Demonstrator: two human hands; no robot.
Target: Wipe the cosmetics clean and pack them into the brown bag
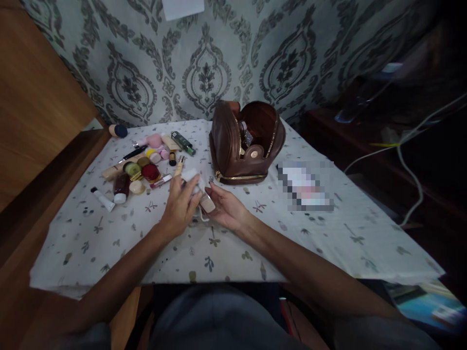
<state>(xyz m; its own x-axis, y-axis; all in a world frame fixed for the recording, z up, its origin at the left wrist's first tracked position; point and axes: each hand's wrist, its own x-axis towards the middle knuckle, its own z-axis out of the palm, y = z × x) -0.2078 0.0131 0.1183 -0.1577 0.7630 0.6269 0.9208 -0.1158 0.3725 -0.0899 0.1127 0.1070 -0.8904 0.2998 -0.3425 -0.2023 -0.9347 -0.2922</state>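
Observation:
My right hand (229, 206) is closed around a small beige foundation-like bottle (207, 203), tilted over the table. Pressed between my left hand's fingers and the bottle is a white wipe or cloth (190, 174); my left hand (178, 204) is curled around it. A white cord-like strip (203, 216) hangs below the bottle; what it belongs to is unclear. Just behind my hands stands a brown leather makeup bag (237, 160), unzipped, with a few items partly visible inside. Close to my left hand lie a lip gloss tube (161, 182) and a slim beige tube (179, 165).
Several cosmetics lie at left, among them a dark red bottle (121, 187), a white tube (103, 199), a green box (183, 143) and a pink sponge (154, 141). A blurred-out flat object (305, 186) lies at right. White cables (404, 160) hang beyond the table's right edge.

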